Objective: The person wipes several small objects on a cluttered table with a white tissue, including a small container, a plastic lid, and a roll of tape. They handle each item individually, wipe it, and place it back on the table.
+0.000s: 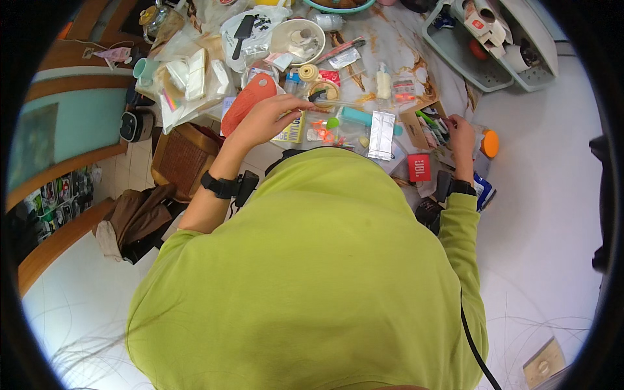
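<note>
My left hand hovers over the near left part of the marble-patterned table, fingers pointing right beside a black-headed item; whether it grips anything is unclear. Partly beneath its wrist lie a coral-red flat piece with a hole and a yellow box. At the right, my right hand reaches to an open cardboard box filled with pens and small slim items; its fingertips are at the box's right side, their hold hidden. Between the hands are a silver foil packet, a teal case and orange scissors.
A red box and an orange-lidded jar flank the right forearm. Farther back stand a white bowl, a pump bottle and a grey rack. Plastic bags lie left, above a wicker chair.
</note>
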Tool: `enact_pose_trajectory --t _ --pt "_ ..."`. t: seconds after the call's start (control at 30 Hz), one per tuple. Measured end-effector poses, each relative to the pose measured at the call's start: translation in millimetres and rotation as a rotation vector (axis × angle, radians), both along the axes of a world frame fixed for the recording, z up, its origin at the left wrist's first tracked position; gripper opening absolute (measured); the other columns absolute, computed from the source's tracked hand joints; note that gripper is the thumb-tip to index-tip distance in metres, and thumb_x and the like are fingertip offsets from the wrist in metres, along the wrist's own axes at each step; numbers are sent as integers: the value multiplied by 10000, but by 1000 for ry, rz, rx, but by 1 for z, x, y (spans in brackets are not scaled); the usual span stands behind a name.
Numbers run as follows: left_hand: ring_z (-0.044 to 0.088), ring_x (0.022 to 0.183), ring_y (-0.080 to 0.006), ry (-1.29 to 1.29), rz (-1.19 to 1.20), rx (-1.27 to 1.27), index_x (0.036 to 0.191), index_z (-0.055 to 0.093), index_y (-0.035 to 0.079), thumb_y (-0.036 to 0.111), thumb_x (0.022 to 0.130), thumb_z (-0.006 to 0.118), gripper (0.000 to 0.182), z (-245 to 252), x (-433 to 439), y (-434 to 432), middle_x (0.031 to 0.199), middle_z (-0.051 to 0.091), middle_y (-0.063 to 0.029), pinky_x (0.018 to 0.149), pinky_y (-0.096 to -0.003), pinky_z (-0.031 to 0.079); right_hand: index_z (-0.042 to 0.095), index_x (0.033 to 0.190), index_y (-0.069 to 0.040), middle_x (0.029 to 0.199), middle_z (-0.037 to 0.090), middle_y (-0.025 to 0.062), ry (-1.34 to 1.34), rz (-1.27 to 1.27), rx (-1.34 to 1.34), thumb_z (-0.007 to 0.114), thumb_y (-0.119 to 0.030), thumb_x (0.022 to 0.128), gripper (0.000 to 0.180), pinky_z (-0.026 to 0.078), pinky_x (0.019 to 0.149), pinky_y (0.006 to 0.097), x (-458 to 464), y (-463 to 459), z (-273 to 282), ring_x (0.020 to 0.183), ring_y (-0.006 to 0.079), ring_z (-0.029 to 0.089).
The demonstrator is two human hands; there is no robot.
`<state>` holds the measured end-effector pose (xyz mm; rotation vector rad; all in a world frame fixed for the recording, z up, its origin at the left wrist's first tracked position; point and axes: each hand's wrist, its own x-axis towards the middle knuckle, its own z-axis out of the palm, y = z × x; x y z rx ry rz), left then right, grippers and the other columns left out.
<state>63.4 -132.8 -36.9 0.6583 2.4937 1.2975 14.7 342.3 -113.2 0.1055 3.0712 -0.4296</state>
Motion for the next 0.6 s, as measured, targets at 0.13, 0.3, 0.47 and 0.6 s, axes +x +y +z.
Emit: enact_pose_trajectory --t 0.13,0.3,0.47,0.6 --pt "597 937 -300 5 -7 11 1127 614 82 62 873 552 262 -1 4 -1 1017 628 -116 798 -368 475 691 903 -83 822 657 172 -27 47 5 616 -195 816 160 489 658 419 -5 4 -15 761 362 628" --pt "594 939 -303 -22 -17 -13 1153 608 91 58 871 556 289 -1 9 -3 1028 627 -119 799 -371 474 698 927 -90 812 654 173 -32 108 -33 617 -192 820 170 489 670 422 -9 11 -28 767 365 628" --pt "593 925 -302 5 8 -2 1155 609 91 56 864 569 296 -8 13 -9 1019 628 -123 791 -371 475 678 960 -45 796 660 144 79 6 -77 646 -198 825 208 488 648 365 -3 2 9 713 286 633" --pt "599 931 -302 -59 25 -18 1138 612 79 58 858 579 283 -14 15 -11 1025 633 -127 793 -372 479 654 1018 -25 776 648 87 241 -26 -400 667 -186 836 243 478 645 275 26 -34 30 684 163 614"
